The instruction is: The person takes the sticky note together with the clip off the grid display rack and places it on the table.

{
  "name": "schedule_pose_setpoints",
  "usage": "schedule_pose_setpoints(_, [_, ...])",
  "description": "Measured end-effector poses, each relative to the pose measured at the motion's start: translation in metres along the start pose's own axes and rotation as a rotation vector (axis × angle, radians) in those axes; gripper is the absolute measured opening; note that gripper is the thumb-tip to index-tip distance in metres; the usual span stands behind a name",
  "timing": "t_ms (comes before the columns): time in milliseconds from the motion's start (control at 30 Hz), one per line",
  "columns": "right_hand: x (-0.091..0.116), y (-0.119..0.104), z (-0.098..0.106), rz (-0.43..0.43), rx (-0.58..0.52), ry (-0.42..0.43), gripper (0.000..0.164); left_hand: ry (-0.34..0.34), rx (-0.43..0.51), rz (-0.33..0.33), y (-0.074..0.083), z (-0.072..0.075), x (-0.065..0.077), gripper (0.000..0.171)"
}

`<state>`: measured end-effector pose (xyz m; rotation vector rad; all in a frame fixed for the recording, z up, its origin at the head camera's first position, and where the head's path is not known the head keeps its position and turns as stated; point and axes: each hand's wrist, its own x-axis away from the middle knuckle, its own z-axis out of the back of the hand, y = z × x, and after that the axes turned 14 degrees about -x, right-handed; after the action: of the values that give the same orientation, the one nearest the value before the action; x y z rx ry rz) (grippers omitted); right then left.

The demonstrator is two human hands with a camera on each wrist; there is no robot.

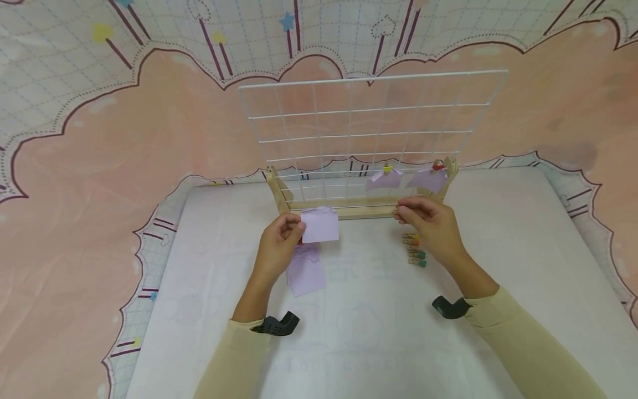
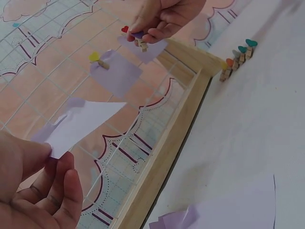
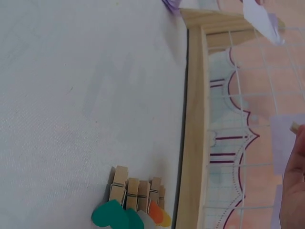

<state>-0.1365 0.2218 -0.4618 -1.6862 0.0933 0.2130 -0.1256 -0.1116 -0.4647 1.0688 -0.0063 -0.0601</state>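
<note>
My left hand (image 1: 279,246) pinches a light purple paper note (image 1: 321,226) by its edge, in front of the wire grid's (image 1: 369,79) lower left. In my right hand (image 1: 436,227) is a small wooden clothespin (image 2: 142,45) with a purple decoration, pinched between thumb and fingers. That hand is near the grid's lower right. Two purple notes hang on the grid there, one under a yellow heart clothespin (image 2: 97,59), the other under a red heart clothespin (image 1: 437,165). Below the left hand, more purple notes (image 1: 306,277) lie on the table.
A row of several wooden clothespins (image 3: 119,183) with green, grey, orange and yellow hearts lies on the white table (image 1: 369,321), below the right hand. The grid stands in a wooden base (image 1: 359,213) at the table's back. Patterned cloth (image 1: 209,122) hangs behind.
</note>
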Motion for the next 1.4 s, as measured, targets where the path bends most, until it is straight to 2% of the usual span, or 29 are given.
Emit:
schedule_pose_setpoints(300, [0.002,0.001,0.008,-0.046,-0.057,-0.005,0.031,-0.001,0.004,0.017,-0.003,0.001,0.003,0.018])
schedule_pose_setpoints(433, [0.003,0.0,0.012,-0.081,-0.093,0.0,0.034,-0.009,-0.008,0.034,-0.004,0.001,0.005,0.027])
schedule_pose_setpoints(633, [0.006,0.001,0.016,-0.123,-0.158,-0.008,0.028,-0.042,-0.041,0.032,-0.006,0.003,0.007,0.042])
schedule_pose_setpoints(733, [0.007,0.002,0.017,-0.147,-0.119,-0.002,0.026,-0.052,-0.057,0.039,-0.007,0.004,0.009,0.038])
schedule_pose_setpoints(967, [0.011,0.004,0.024,-0.189,0.119,0.019,0.034,-0.04,-0.037,0.064,-0.011,0.001,0.012,0.025])
schedule_pose_setpoints(1200, [0.014,0.008,0.032,-0.219,0.108,0.03,0.036,-0.005,-0.055,0.069,-0.017,0.001,0.014,0.012])
schedule_pose_setpoints(1400, [0.015,0.012,0.038,-0.251,0.109,0.043,0.037,-0.034,-0.127,0.054,-0.023,0.002,0.017,0.01])
